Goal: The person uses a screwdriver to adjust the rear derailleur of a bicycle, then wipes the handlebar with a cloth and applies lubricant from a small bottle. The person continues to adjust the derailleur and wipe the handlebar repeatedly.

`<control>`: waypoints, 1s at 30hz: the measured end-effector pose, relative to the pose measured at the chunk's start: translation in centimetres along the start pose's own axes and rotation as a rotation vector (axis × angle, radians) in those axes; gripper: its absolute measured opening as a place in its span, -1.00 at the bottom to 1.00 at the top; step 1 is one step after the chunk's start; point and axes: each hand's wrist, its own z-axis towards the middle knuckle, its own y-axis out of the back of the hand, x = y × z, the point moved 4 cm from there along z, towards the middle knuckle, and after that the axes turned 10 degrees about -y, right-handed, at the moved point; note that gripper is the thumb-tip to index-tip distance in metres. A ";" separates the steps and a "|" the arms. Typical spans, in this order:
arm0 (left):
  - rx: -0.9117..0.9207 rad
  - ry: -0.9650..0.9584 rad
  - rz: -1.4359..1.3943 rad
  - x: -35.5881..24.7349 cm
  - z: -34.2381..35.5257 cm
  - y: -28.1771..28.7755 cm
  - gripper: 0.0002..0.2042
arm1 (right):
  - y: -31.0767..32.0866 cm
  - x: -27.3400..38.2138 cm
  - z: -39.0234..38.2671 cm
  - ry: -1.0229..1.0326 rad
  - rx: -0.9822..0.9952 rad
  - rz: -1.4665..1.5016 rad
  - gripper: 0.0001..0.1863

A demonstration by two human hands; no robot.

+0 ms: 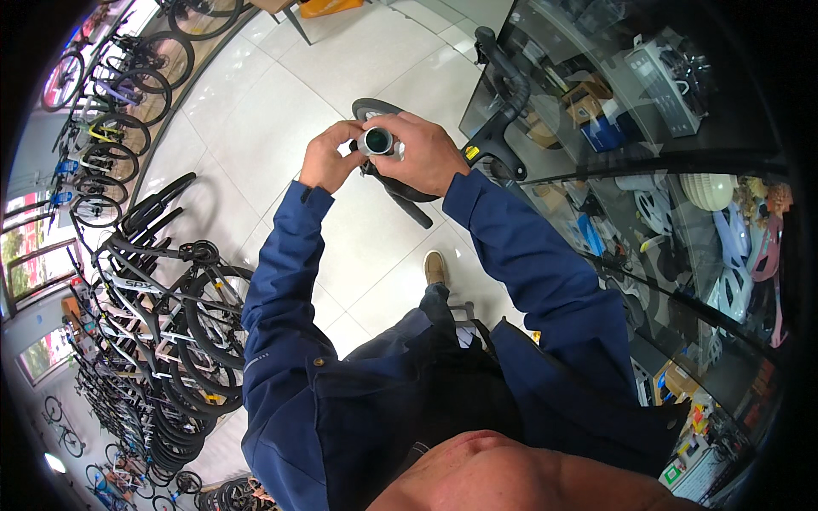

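Note:
Out in front of me, both hands are closed around a short silver cylinder with a round dark end that faces up. My left hand pinches it from the left, fingertips and thumb near the rim. From the other side my right hand wraps it, and some of its fingers are hidden. I cannot tell exactly what the cylinder is. Below the hands is a bicycle with a black drop handlebar and black stem. Part of its front wheel shows beyond my hands.
Glass display cases with helmets and boxes line the right side. At the left stands a dense row of bicycles, with more bicycles along the far-left windows. My shoe rests on the pale tiled floor.

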 end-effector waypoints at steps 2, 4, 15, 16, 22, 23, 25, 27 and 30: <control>0.012 -0.026 -0.015 -0.1 0.0 0.1 -0.71 | 0.1 -0.1 0.0 -0.005 0.003 0.002 -0.56; 0.036 -0.081 0.038 -0.2 0.0 0.3 -0.71 | 0.0 0.0 -0.1 -0.009 0.001 0.000 -0.57; 0.085 -0.049 0.024 -0.5 0.1 0.8 -0.68 | 0.1 0.1 -0.1 -0.002 0.005 0.006 -0.57; 0.086 -0.019 0.010 -0.3 0.2 0.7 -0.67 | 0.1 0.1 -0.1 -0.004 0.005 0.004 -0.58; 0.062 -0.005 -0.032 -0.4 0.3 0.4 -0.72 | 0.1 0.1 -0.1 0.023 -0.018 0.029 -0.58; 0.065 -0.037 -0.020 -0.6 0.2 0.5 -0.74 | 0.1 0.0 0.0 0.019 -0.012 0.018 -0.59; 0.074 -0.039 0.020 -0.7 0.3 0.5 -0.76 | 0.1 0.0 0.0 0.025 -0.006 0.002 -0.59; 0.071 -0.011 0.032 -0.5 0.4 0.4 -0.77 | 0.1 0.0 0.0 0.024 -0.003 -0.010 -0.59; 0.026 0.053 -0.029 0.1 0.7 0.2 -0.76 | 0.0 0.1 0.2 0.046 -0.015 -0.021 -0.59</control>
